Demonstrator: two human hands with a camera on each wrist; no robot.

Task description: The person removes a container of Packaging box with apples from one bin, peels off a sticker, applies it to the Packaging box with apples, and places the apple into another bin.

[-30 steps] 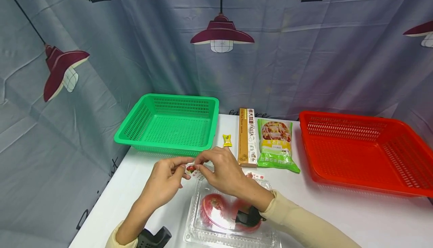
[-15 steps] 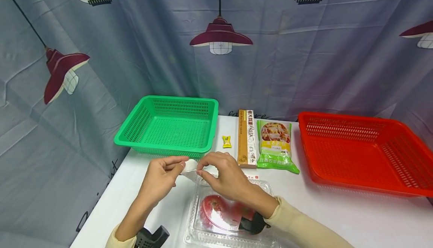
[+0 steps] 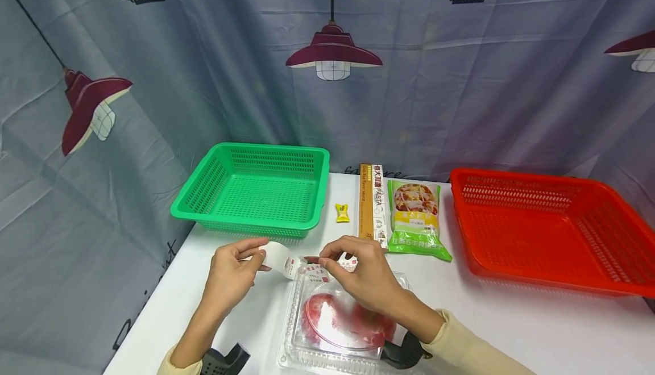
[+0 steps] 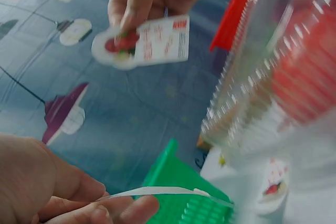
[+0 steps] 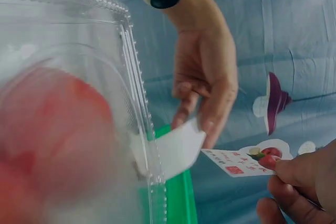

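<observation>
My left hand (image 3: 230, 275) pinches one end of a white strip of sticker backing (image 3: 278, 258). The strip curls toward the clear plastic clamshell box (image 3: 307, 358), with another printed label on it. My right hand (image 3: 365, 275) pinches a single sticker label (image 5: 239, 162), white with a red fruit picture and red writing. In both wrist views, the sticker hangs in the air, apart from the strip. Round red fruits (image 3: 322, 315) show through the box's lid, just below my hands in the head view.
A green basket (image 3: 319, 193) stands behind my left hand, and a red basket (image 3: 460, 216) at the right. Between them lie a yellow wrapped candy (image 3: 342, 213), a pasta box (image 3: 366, 201) and a green food bag (image 3: 417, 216).
My hands were close together over the strip; now they are farther apart. The right hand has moved right with the sticker, the left slightly left with the strip.
</observation>
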